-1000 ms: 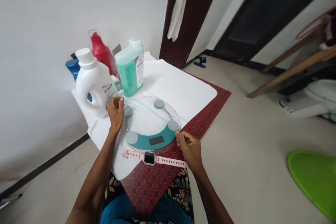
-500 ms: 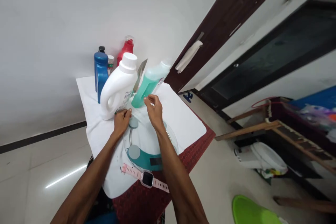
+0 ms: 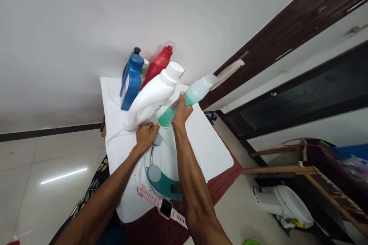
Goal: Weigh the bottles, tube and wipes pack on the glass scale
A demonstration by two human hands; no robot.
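Observation:
My right hand [image 3: 181,114] is wrapped around the lower part of a translucent bottle of green liquid [image 3: 198,90], which leans to the right. Curled at the far left edge of a round glass weighing scale [image 3: 163,182] is my left hand [image 3: 147,136], beside the base of a big white jug [image 3: 153,95] with a handle. Whatever its fingers grip, if anything, is hidden. In front of the scale lies a smartwatch with a pink strap [image 3: 166,207]. My right forearm covers part of the scale.
Behind the jug stand a blue bottle [image 3: 132,82], a red bottle [image 3: 158,63] and a smaller white-capped one. White cloth [image 3: 212,145] covers a small table against the wall. On the right are a wooden-legged stand [image 3: 276,170] and a white bucket [image 3: 290,204].
My right hand has closed around the green-liquid bottle, which tilts further right. My left hand stays at the scale's edge. The whole view has shifted and turned.

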